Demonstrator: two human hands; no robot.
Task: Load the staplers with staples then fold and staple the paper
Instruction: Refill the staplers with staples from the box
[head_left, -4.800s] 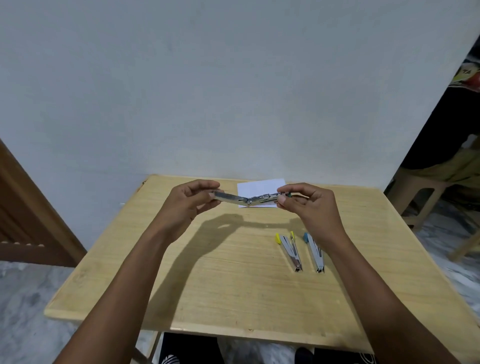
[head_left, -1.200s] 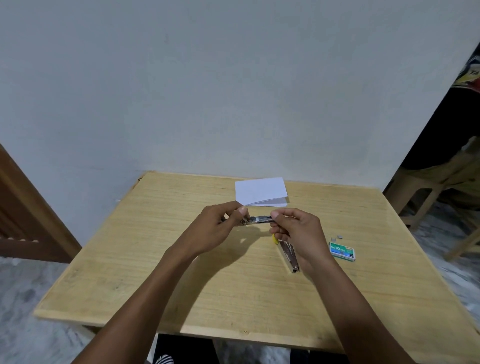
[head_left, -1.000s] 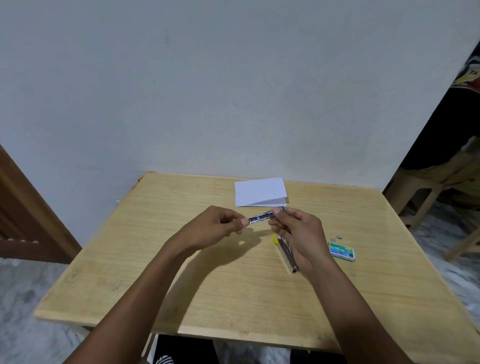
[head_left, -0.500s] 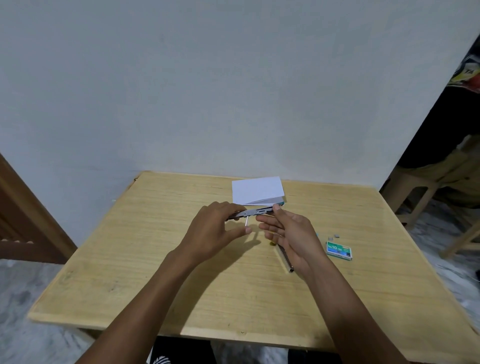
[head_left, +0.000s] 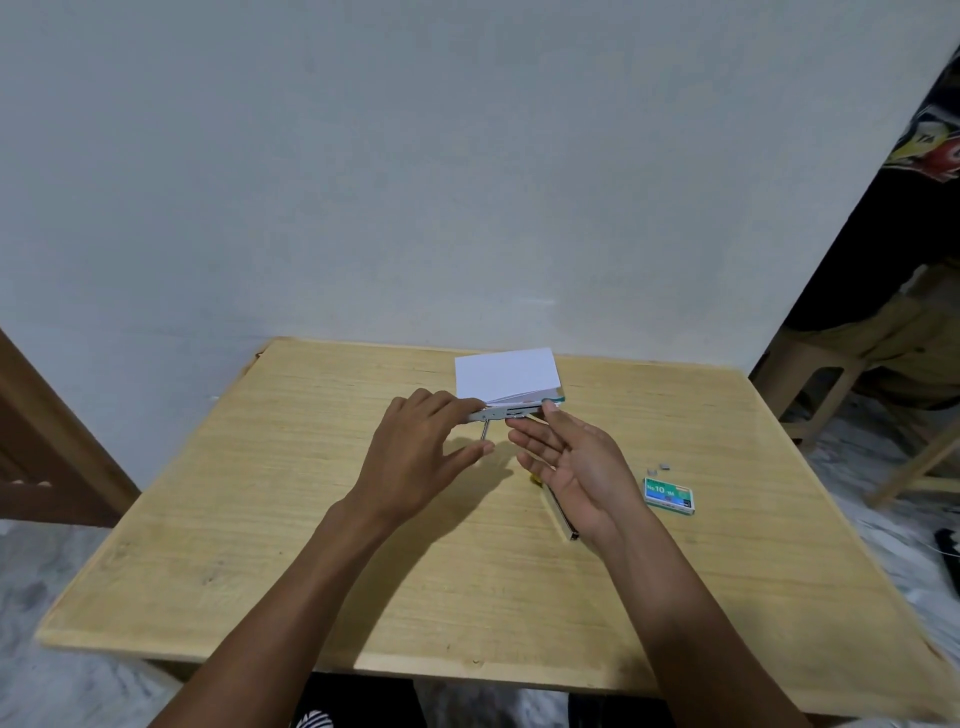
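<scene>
A small metal stapler with a green end is held level above the table, a thin rod hanging down from it. My left hand pinches its left end between thumb and fingers. My right hand is palm up with fingers apart, its thumb tip touching the stapler's green right end. A folded white paper lies just behind the stapler. A second stapler with a yellow end lies on the table, mostly hidden under my right hand.
A green staple box lies to the right with two small staple pieces beside it. The wooden table stands against a white wall. A plastic stool and a seated person are at the right.
My right hand has let go of its pinch and spread out palm up. The stapler has levelled out near the paper's front edge, and its rod now hangs down.
</scene>
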